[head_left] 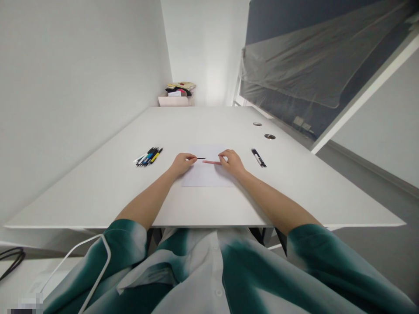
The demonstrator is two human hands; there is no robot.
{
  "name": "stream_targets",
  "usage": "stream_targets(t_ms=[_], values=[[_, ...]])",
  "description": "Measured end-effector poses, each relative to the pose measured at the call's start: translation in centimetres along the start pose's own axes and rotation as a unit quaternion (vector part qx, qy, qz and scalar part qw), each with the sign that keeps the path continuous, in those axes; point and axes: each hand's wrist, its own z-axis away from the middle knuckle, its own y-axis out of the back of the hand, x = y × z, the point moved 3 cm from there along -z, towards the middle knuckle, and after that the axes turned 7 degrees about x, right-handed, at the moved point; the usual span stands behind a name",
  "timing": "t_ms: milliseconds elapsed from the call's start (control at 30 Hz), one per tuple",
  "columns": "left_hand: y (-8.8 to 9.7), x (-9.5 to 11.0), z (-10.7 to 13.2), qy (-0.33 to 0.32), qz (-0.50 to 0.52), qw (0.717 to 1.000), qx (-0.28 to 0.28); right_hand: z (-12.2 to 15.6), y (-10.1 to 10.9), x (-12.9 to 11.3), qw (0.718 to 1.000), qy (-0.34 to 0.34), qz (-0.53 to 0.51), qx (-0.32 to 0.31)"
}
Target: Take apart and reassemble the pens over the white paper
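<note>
Over a white sheet of paper (207, 179), both hands are closed in a pinch. My left hand (183, 164) grips a thin black stick (201, 158), which looks like a pen refill and points right. Opposite it, my right hand (231, 161) holds a slim pink stick (211, 162) that points left. The two sticks' tips come close to each other; the pink one sits slightly nearer to me. Their exact kind is too small to make out.
A bunch of several pens (149, 157) lies on the white table (108, 192) to the left. Black-and-white pens (258, 158) lie on the right. Two round metal grommets (270, 137) are farther back. A box of items (176, 100) stands at the far end.
</note>
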Motion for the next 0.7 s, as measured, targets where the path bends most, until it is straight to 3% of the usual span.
stream_targets(t_ms=[167, 300, 700], values=[[0.5, -2.1, -0.5, 0.068, 0.058, 0.995, 0.034, 0.1, -0.9, 0.0, 0.996, -0.015, 0.057, -0.068], [0.4, -2.4, -0.6, 0.087, 0.069, 0.993, 0.034, 0.2, -1.4, -0.4, 0.99, 0.001, 0.095, -0.106], [0.2, -2.6, -0.5, 0.081, 0.057, 0.995, 0.022, -0.1, -1.5, -0.4, 0.988, 0.001, 0.104, -0.115]])
